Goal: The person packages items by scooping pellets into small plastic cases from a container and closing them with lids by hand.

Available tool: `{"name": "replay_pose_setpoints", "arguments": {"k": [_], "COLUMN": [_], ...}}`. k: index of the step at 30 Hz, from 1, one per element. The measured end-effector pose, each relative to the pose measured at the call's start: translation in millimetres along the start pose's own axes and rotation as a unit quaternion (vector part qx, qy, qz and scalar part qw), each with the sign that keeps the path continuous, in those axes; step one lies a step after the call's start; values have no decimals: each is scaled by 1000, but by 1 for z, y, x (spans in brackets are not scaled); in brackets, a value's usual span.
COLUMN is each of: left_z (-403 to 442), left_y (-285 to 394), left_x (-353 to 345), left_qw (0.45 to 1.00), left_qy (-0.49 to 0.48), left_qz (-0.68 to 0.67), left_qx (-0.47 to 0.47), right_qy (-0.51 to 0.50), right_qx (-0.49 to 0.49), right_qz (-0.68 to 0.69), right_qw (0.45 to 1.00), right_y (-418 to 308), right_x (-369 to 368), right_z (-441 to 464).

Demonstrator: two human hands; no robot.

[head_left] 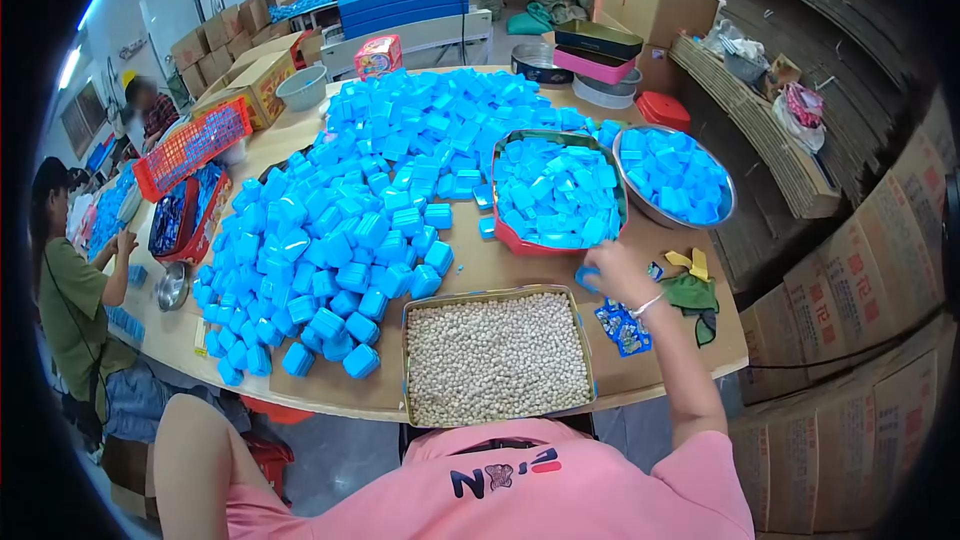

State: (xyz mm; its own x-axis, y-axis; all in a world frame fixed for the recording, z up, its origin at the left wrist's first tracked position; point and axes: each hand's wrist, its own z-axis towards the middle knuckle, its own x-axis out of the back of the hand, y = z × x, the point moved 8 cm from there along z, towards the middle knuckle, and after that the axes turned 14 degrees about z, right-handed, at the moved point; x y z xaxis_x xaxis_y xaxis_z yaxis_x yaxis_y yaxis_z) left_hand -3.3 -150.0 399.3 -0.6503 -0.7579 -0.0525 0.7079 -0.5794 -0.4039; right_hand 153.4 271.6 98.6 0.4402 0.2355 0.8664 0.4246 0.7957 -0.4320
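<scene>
My right hand (622,275), a white bracelet at its wrist, is closed on a small blue plastic piece (587,278) beside the red-rimmed tub (520,244). That tub is full of flat blue pieces (556,190). Below and left of the hand, a rectangular tray (407,365) holds many pale round beads (497,355). Small printed blue packets (624,328) lie under the wrist. A large heap of small blue plastic boxes (330,270) covers the table to the left. My left hand is out of view.
A steel bowl (728,210) of blue pieces stands at the right, with yellow scraps (690,263) and dark green cloth (690,292) nearer. Red baskets (192,152) are at the left, close to a seated person (75,280). Cardboard boxes (850,290) line the right side.
</scene>
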Motion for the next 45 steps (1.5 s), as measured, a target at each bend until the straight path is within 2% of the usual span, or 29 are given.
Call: {"name": "replay_pose_setpoints", "arguments": {"k": [3, 5, 6, 7, 8, 9, 10, 11, 12, 13, 15, 16, 18, 19, 20, 22, 23, 26, 28, 30, 34, 40, 42, 44, 45], "left_z": [4, -1, -8, -16, -46, -94, -148, -213, -273, -323, -377, -397, -419, -423, -425, -424, -421, -417, -416, -417, -423, -424, -428, -433, -427], "left_y": [20, 34, 38, 36, 9, -18, -28, -34, -24, -5, 21, 25, 28, 21, 19, 13, 13, 22, 31, 32, 43, 63, 73, 74, 72], "left_x": [17, 31, 36, 38, 19, -7, -28, -66, -95, -116, -141, -137, -134, -116, -101, -64, -53, -35, -36, -40, -62, -114, -129, -132, -131], "left_qw": [995, 981, 975, 977, 978, 920, 830, 750, 611, 472, 384, 374, 349, 373, 372, 361, 361, 344, 319, 324, 307, 304, 250, 244, 246], "left_qy": [85, 170, 198, 190, 85, -67, -217, -271, -238, -204, -233, -231, -170, -166, -165, -132, -134, -138, -112, -116, -111, -128, -70, -43, -37], "left_qz": [36, 79, 98, 98, 53, 45, 63, -54, -180, -221, -252, -245, -279, -239, -237, -172, -173, -162, -190, -193, -237, -294, -341, -358, -364], "left_qx": [-38, -50, -35, 12, 182, 384, 510, 601, 733, 829, 857, 864, 879, 881, 882, 907, 906, 914, 922, 919, 915, 897, 903, 900, 897], "right_qy": [43, 65, 65, 76, 86, 85, 85, 59, 29, 19, -50, -60, -68, -82, -84, -27, -74, -116, -124, -194, -176, -121, -125, -128, -98], "right_qx": [-28, -99, -97, -149, -199, -152, -157, -133, -107, -111, 0, -4, 111, 52, 53, 20, -20, 15, 12, -23, 11, 12, 7, 19, 30], "right_qz": [-69, 20, 20, 189, 353, 507, 510, 554, 597, 602, 408, 416, 343, 429, 431, 221, 195, 227, 226, 233, 311, 332, 342, 317, 324], "right_qw": [996, 993, 993, 967, 910, 844, 841, 819, 795, 791, 912, 907, 930, 898, 897, 975, 978, 967, 966, 953, 934, 935, 931, 940, 940], "right_y": [34, 53, 59, 58, 53, 38, 22, -5, -33, -57, -115, -122, -142, -140, -131, -87, -76, -118, -145, -154, -138, -154, -169, -170, -166], "right_x": [-39, -44, -45, -41, -41, -41, -39, -38, -38, -39, -45, -60, -74, -73, -79, -97, -114, -119, -120, -130, -135, -83, -77, -78, -74], "right_z": [-32, -41, -42, -47, -55, -54, -54, -51, -47, -43, -37, -36, -33, -28, -25, -23, -25, -31, -40, -46, -53, -47, -46, -46, -46]}}
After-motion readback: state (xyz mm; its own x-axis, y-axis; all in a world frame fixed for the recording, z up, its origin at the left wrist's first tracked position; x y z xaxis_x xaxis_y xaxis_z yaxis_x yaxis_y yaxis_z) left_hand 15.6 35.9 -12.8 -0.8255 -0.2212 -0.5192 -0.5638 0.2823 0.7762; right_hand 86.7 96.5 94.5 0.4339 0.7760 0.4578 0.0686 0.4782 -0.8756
